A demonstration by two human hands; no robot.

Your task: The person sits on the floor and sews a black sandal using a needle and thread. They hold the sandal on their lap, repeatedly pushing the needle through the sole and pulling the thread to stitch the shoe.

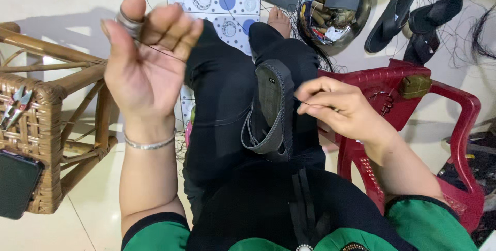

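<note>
Left of the red plastic chair (454, 127): wicker stool (46, 127) carrying small pliers (14, 107). Beyond the chair: metal bowl (336, 18) and black sandals (408, 16).

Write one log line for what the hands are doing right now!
left hand: raised, pulling thread | right hand: pinching thread at sandal | sandal: held between knees

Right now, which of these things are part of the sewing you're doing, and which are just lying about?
In use:
- dark sandal gripped between the knees
- thread pulled taut by the left hand
- right hand, fingers pinched at the sandal's edge

Lying about:
- metal bowl of scraps
- finished sandals on the floor
- snips on the cane stool
- red plastic chair
</note>
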